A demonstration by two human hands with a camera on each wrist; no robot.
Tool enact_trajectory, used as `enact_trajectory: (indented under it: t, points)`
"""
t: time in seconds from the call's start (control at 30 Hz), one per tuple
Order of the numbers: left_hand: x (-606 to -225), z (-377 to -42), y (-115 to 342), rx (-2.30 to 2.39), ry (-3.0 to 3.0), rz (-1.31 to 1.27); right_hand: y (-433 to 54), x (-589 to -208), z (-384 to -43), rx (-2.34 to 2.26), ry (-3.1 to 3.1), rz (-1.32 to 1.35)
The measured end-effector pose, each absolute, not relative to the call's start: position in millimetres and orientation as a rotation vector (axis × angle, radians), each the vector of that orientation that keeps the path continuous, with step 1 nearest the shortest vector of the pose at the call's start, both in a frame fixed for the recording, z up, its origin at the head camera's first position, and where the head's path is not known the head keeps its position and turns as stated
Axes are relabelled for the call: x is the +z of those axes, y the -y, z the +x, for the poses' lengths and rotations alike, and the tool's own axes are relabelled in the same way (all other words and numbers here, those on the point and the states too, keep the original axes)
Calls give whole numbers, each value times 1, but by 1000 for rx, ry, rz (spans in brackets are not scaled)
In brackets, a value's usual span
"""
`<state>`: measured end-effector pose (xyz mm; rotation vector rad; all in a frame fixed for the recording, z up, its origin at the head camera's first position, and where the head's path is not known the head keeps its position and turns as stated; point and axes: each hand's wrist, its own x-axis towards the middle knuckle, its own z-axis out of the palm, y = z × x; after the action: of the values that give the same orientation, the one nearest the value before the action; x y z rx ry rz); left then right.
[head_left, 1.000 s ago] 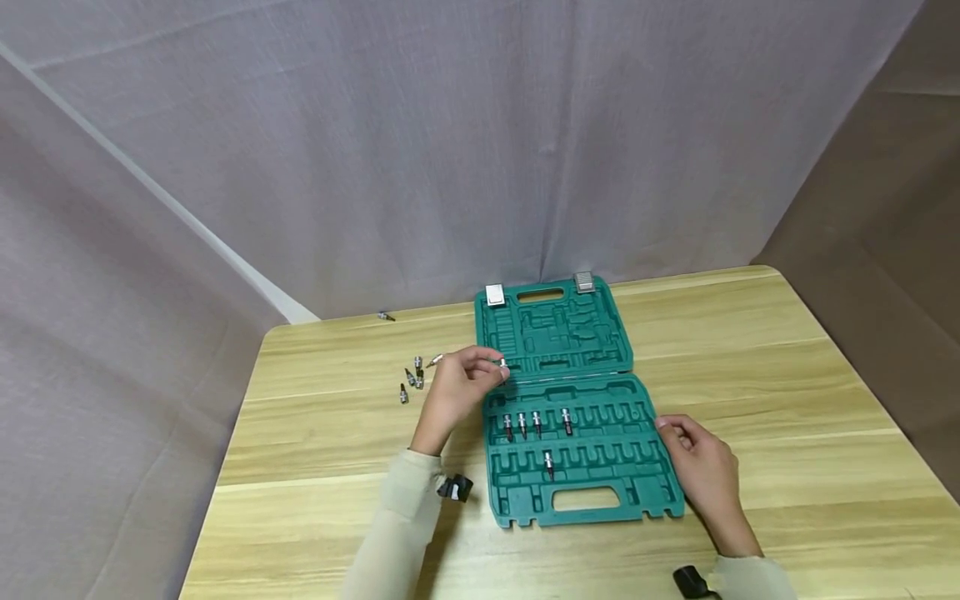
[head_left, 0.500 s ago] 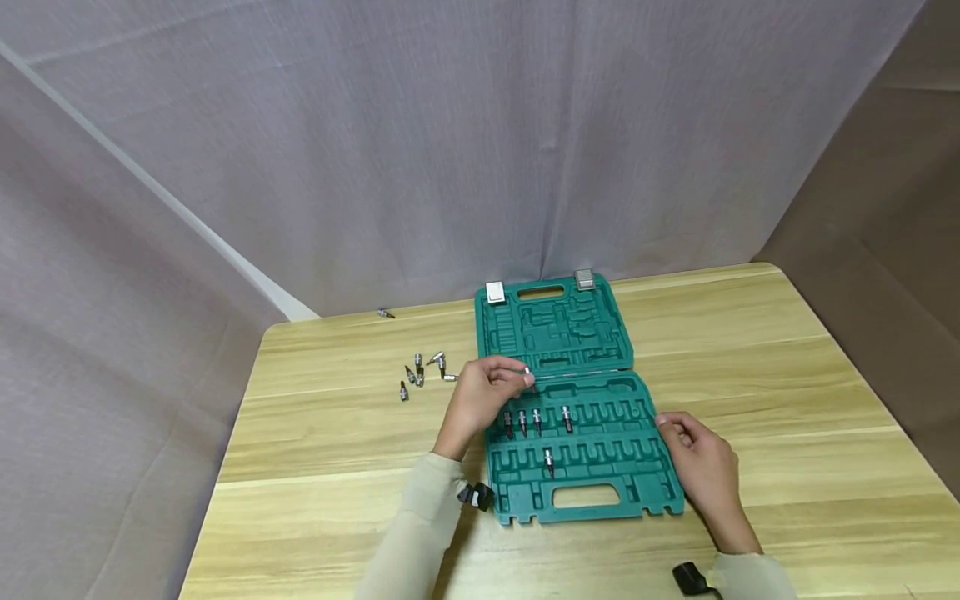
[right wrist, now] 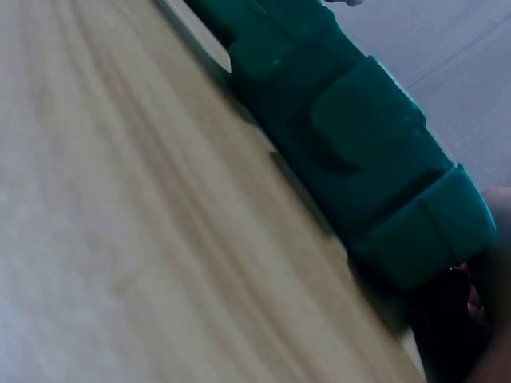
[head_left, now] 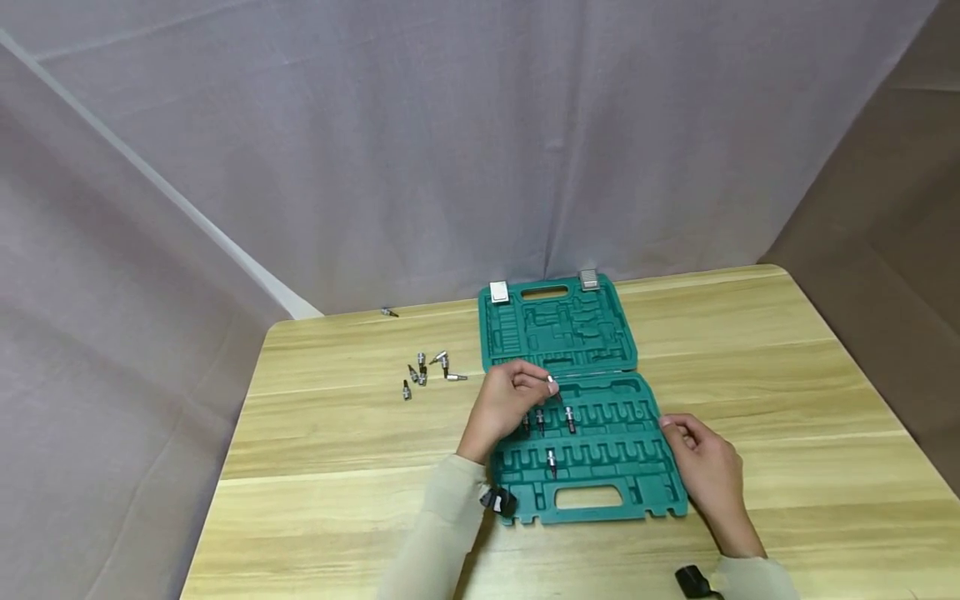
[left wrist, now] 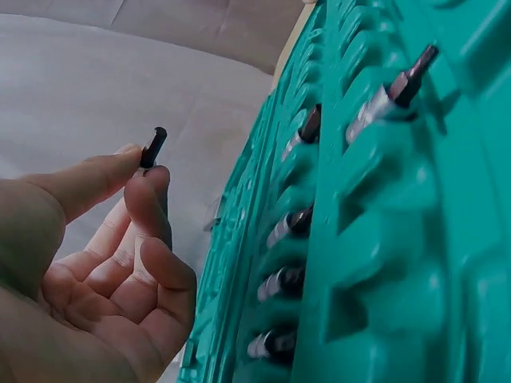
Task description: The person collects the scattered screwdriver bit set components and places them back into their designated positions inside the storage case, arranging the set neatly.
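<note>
My left hand (head_left: 506, 410) is over the opened green tool case (head_left: 618, 479), pinching a bit socket (left wrist: 154, 148) between thumb and index finger. Its dark tip points out of the fingers in the left wrist view; the rest is mostly hidden by them. A row of bit sockets (head_left: 571, 420) sits in the upper slots of the near half, partly covered by the left hand. One more bit socket (head_left: 552, 462) lies in the lower row. At the case's right edge, my right hand (head_left: 705, 467) grips the rim with its thumb on top and fingers curled.
Several loose bit sockets (head_left: 422, 367) lie on the wooden table (head_left: 337, 450) left of the case. Another bit socket (head_left: 389, 312) is by the back edge. The case lid (head_left: 551, 333), with two metal latches, lies flat toward the grey curtain (head_left: 420, 167).
My left hand has moved right and slightly nearer over the case, carrying the bit socket from the hinge's left end toward the upper slots. The right hand stays at the rim.
</note>
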<state>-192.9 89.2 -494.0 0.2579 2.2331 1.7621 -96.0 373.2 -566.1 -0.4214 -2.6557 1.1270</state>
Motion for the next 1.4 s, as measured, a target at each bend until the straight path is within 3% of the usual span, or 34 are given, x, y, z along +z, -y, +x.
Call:
enact_trajectory:
  t: [1.4]
  points:
    - [-506, -180, -136, 1307, -2502, 314, -373, -567, -98, 1116, 2691, -435]
